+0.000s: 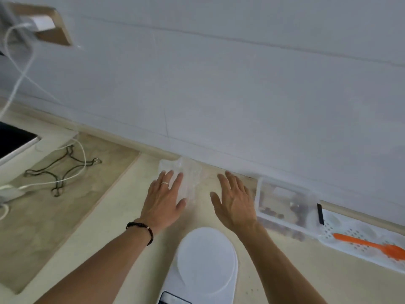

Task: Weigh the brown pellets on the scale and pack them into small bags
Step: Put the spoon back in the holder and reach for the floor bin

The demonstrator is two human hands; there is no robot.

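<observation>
A stack of small clear plastic bags (190, 174) lies on the counter against the wall. My left hand (164, 199) lies flat with straight fingers resting on the stack's left side. My right hand (235, 199) is spread open just right of the bags, over the counter, holding nothing. A white scale (205, 262) with a round platform sits near me between my forearms. A clear container (285, 202) holding brown pellets (297, 208) stands to the right of my right hand.
A white perforated tray (359, 235) with an orange scoop (377, 245) lies at the far right. To the left are a tablet (13, 141), white cables (72, 172) and a dark cord (59, 172) on a lower surface. A wall socket with a charger (43, 24) is at the upper left.
</observation>
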